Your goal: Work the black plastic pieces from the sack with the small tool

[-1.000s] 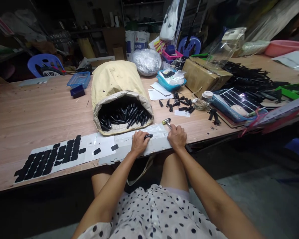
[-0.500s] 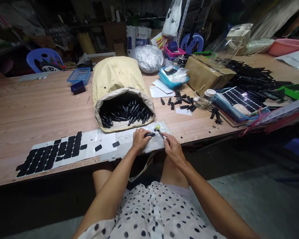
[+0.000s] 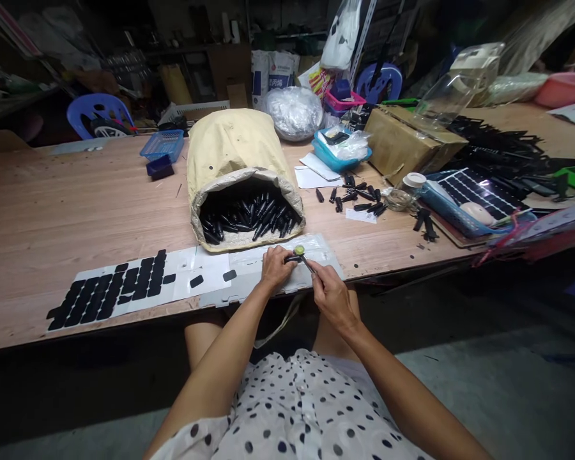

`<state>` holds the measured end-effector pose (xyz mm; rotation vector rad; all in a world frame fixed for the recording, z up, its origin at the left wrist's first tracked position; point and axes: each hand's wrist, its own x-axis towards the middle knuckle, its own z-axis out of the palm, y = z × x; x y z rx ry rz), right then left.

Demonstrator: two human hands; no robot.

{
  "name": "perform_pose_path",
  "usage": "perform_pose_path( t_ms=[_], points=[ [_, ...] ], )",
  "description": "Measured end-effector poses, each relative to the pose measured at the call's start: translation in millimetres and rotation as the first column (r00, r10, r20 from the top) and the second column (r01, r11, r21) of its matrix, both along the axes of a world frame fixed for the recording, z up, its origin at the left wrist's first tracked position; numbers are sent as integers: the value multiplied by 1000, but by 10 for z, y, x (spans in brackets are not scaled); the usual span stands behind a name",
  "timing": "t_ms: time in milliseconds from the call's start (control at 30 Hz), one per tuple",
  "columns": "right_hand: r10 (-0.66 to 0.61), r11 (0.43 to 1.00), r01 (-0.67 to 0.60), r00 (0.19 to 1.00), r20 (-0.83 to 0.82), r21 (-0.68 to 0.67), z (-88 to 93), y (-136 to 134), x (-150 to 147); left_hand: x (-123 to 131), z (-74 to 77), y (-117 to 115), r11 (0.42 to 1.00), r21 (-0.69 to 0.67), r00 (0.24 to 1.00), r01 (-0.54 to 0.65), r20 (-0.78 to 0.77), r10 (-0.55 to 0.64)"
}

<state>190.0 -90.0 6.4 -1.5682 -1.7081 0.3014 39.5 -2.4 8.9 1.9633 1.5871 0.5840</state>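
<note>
My right hand (image 3: 331, 292) grips the handle of a small hammer (image 3: 299, 250) that has a yellow-green end on its head. My left hand (image 3: 275, 267) is closed on a slim black plastic piece (image 3: 292, 259), held low over a light grey sheet (image 3: 249, 289) at the table's front edge. The hammer head is right over the piece and partly covers it; whether they touch I cannot tell. Just beyond my hands, a cream sack (image 3: 239, 144) lies with its mouth towards me, with many similar black pieces (image 3: 263, 214) inside.
Black rounded stickers (image 3: 100, 297) lie on white paper to the left. Loose black pieces (image 3: 364, 191) are scattered right of the sack. Further right stand a cardboard box (image 3: 407, 144), a blue tray (image 3: 460, 207) and a jar (image 3: 413, 182). A blue basket (image 3: 163, 145) sits behind on the left.
The hammer head has come down and left, onto or close over the black piece. My left hand keeps its hold. The whole view has shifted slightly.
</note>
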Motion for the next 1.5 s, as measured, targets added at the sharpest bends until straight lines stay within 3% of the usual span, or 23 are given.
perform_pose_path(
  t_ms=[167, 300, 400, 467, 567, 767, 833, 933, 1000, 1067, 1133, 1167, 1233, 1267, 1300, 1367, 1433, 1500],
  points=[
    [12, 1000, -12, 999, 41, -15, -84, 50, -8, -1, 14, 2, 1000, -23, 1000, -6, 2, 6],
    [-125, 992, 125, 984, 127, 10, -27, 266, 241, 5, -1, 8, 999, -32, 1000, 16, 19, -15],
    [-297, 945, 321, 919, 260, -56, 7, 537, 519, 7, -34, 10, 1000, -21, 999, 20, 26, -19],
    [-348, 908, 406, 871, 346, -109, -13, 704, 672, 5, -54, 5, 1000, -15, 999, 22, 30, -21],
    [-363, 885, 451, 827, 430, -119, -97, 851, 781, 2, -67, 10, 999, -17, 999, 31, 30, -31],
    [-399, 886, 464, 753, 523, 9, -243, 861, 734, -4, -35, 12, 997, 19, 997, 77, 27, -78],
    [-394, 889, 458, 743, 541, 19, -257, 858, 728, -37, -57, -136, 981, 107, 985, 161, 50, -167],
    [-394, 892, 451, 734, 554, 38, -276, 865, 741, -161, -195, -592, 898, 232, 908, 373, 106, -405],
    [-402, 890, 452, 729, 554, 51, -293, 872, 751, -287, -352, -952, 855, 179, 849, 486, 134, -510],
    [-406, 888, 456, 725, 557, 55, -306, 877, 757, -420, -522, -1226, 911, 5, 903, 411, 137, -408],
    [-405, 888, 457, 722, 561, 53, -308, 879, 758, -532, -661, -1336, 963, -222, 987, 154, 78, -140],
    [-403, 888, 457, 722, 562, 51, -304, 879, 756, -575, -710, -1329, 946, -325, 1000, -6, 22, 14],
    [-401, 889, 455, 723, 563, 48, -289, 878, 750, -627, -764, -1236, 839, -471, 961, -272, -98, 257],
    [-400, 890, 454, 725, 561, 48, -279, 876, 745, -640, -771, -1175, 780, -517, 934, -351, -141, 327],
    [-401, 890, 453, 727, 558, 49, -270, 874, 740, -644, -767, -1122, 736, -550, 915, -395, -166, 367],
    [-403, 890, 453, 732, 549, 49, -256, 869, 730, -640, -735, -1073, 705, -577, 906, -412, -178, 384],
    [-406, 890, 454, 739, 538, 48, -251, 865, 723, -633, -668, -1111, 745, -558, 926, -365, -135, 352],
    [-408, 890, 454, 745, 528, 48, -253, 862, 719, -647, -546, -1189, 819, -527, 966, -227, -19, 256]
  ],
)
